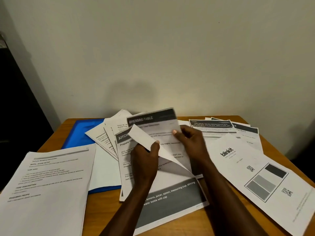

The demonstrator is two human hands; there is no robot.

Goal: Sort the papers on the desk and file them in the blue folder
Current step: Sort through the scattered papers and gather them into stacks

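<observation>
Both hands are closed on paper above the middle of the desk (57, 138). The left hand (144, 162) pinches the turned-over flap of a white sheet (141, 137), thumb on top and fingers curled beneath. The right hand (189, 142) grips the right edge of a sheet headed "DRESSING TABLE" (153, 120), its thumb pressed on the printed face and its fingers behind. That sheet stands tilted up toward the wall.

The blue folder (78, 133) lies flat near the far left corner of the desk, and loose pages overlap its right side and near part. A thick stack of printed pages (47, 184) covers the near left corner. Just behind the left hand lies a sheet headed "KITCHEN" (126, 150), with more pages fanned out behind it. Beneath the forearms, near the front edge, a sheet with a dark band (170, 201) lists lemons, a juicer and a spoon. Along the right edge lies a "blinkit" sheet (238, 159) with grey blocks and QR codes. Several dark-headed sheets (213, 128) are spread toward the far right corner.
</observation>
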